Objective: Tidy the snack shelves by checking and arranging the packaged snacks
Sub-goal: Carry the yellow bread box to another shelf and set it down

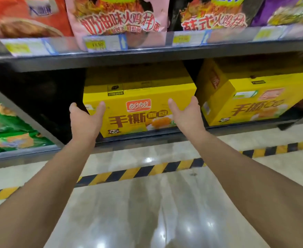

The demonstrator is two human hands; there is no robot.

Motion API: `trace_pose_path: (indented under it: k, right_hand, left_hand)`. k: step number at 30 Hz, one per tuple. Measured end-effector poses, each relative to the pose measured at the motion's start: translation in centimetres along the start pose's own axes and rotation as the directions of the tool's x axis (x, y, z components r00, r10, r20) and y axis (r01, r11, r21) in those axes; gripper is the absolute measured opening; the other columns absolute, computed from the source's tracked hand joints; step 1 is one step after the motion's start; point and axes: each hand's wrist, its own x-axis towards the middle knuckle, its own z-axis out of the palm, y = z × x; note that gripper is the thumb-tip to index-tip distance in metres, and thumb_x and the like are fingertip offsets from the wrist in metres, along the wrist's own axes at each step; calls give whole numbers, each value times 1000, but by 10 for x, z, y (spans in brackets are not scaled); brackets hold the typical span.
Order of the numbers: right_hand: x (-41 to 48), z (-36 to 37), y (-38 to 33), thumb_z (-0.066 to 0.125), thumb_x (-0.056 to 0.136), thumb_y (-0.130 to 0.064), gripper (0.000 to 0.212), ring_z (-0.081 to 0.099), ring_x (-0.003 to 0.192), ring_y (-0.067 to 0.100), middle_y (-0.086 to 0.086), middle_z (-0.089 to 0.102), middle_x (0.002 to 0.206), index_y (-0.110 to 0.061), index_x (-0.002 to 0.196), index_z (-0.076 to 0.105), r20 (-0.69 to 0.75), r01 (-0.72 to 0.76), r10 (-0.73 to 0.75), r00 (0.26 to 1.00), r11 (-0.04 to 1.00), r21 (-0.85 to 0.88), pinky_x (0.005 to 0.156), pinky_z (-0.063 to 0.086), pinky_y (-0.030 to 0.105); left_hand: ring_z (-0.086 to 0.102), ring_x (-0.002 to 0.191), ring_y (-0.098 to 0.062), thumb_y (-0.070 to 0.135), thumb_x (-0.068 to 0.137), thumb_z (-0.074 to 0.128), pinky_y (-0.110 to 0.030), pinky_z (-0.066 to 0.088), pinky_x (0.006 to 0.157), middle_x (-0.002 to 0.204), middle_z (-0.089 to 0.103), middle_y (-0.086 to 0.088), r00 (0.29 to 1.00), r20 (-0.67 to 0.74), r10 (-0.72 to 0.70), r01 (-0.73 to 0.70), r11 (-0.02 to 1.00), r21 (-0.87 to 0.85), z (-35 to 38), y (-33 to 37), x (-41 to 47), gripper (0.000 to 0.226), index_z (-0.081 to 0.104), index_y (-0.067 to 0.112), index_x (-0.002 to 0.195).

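While the yellow box (138, 97) sits at the front edge of the lower shelf (147, 138) beside a second box (258, 104), the left hand (86, 120) and right hand (187, 116) grip its front corners, thumbs spread across its face.

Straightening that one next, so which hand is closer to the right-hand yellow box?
Right. The right hand sits just left of the right-hand yellow box; the left hand is farther left, across the middle box.
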Motion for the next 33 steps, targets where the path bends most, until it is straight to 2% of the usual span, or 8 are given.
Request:
trace_pose_path:
  k: [3, 7, 9, 11, 15, 21, 28, 33]
  right_hand:
    - [30, 7, 3, 61, 98, -61, 97, 32, 153, 33, 10, 28, 169, -10, 165, 14, -85, -59, 66, 994, 995, 86, 117, 35, 41]
    - [60, 10, 7, 59, 96, -65, 101, 28, 155, 34, 7, 19, 173, -17, 168, 7, -90, -125, 145, 985, 972, 201, 120, 33, 47]
    - [73, 14, 7, 62, 94, -67, 100, 33, 153, 36, 7, 25, 171, -22, 167, 11, -66, -147, 172, 983, 947, 286, 120, 38, 50]
    - [82, 17, 7, 68, 88, -69, 99, 45, 144, 37, 9, 41, 161, -22, 163, 23, -73, -147, 181, 981, 930, 336, 114, 46, 57]
    - [90, 25, 9, 77, 89, -55, 79, 58, 114, 28, 5, 56, 133, -16, 146, 39, -118, -131, 181, 976, 930, 343, 103, 55, 53]
    - [86, 26, 12, 77, 94, -43, 61, 58, 103, 23, 1, 60, 117, -17, 138, 45, -149, -113, 184, 971, 913, 392, 99, 57, 50]
    - [59, 22, 33, 81, 90, -41, 62, 61, 107, 26, -7, 58, 102, -14, 135, 48, -198, -60, 159, 967, 900, 431, 101, 56, 55]
    - [8, -1, 53, 82, 89, -42, 62, 63, 111, 30, 5, 63, 120, -13, 132, 48, -234, -27, 135, 963, 910, 413, 100, 56, 53]
  left_hand:
    - [45, 145, -30, 60, 93, 69, -43, 40, 115, 160, 46, -9, 999, -21, -24, 21, 987, -156, 20, -6, 24, 97, 22, 15, 165]
    - [67, 116, -24, 53, 95, 72, -45, 56, 94, 124, 70, 1, 1000, 23, -13, 20, 945, -327, 35, -12, 46, 56, 54, 25, 141]
    - [67, 109, -20, 51, 96, 72, -45, 55, 90, 119, 70, 4, 1000, 26, -7, 16, 927, -376, 38, -15, 52, 47, 59, 27, 133]
    - [63, 107, -19, 49, 97, 71, -38, 49, 84, 119, 67, 5, 1000, 16, 8, -1, 916, -401, 41, -19, 55, 45, 58, 26, 134]
    - [64, 108, -18, 46, 99, 69, -25, 45, 68, 122, 68, 2, 999, -14, 39, -41, 893, -447, 46, -25, 58, 44, 60, 24, 135]
    - [64, 89, -3, 41, 100, 69, -21, 45, 64, 115, 70, 3, 999, -28, 46, -54, 871, -489, 45, -27, 57, 36, 65, 21, 130]
    - [69, 89, -5, 39, 97, 75, -27, 50, 62, 101, 72, 10, 999, -33, 24, -39, 844, -535, 32, -40, 30, 26, 69, 27, 119]
    - [67, 90, -6, 40, 95, 76, -31, 51, 67, 100, 71, 12, 1000, -18, 19, -26, 859, -511, 11, -58, -27, 21, 68, 32, 113]
